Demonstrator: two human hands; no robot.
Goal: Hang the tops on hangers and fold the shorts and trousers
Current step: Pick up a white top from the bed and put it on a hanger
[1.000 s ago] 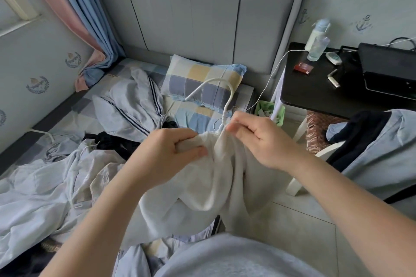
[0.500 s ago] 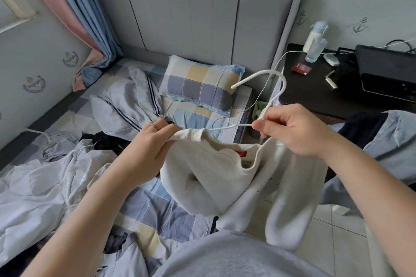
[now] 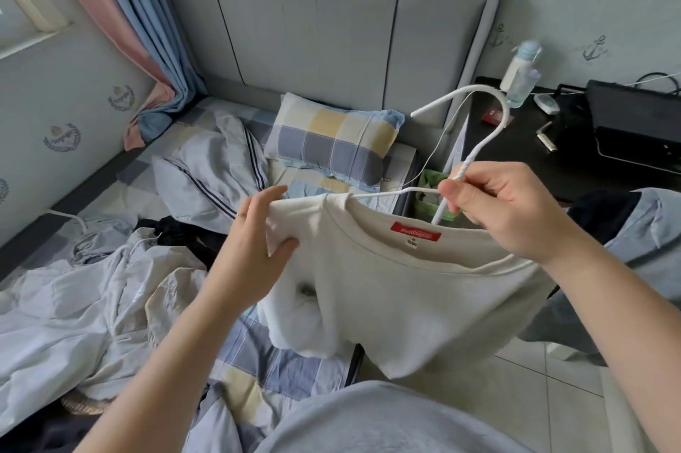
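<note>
Head view: top (image 3: 405, 290) wider across hanger (image 3: 479, 149)

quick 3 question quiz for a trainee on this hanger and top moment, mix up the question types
1. True or false: the right hand grips the white hanger at the base of its hook.
2. What does the left hand pinch?
A. the cream top near its shoulder
B. the checked pillow
C. the blue curtain
3. Fill in: the label inside the top's neckline is ____ in colour.

Key: 1 true; 2 A; 3 red
</note>
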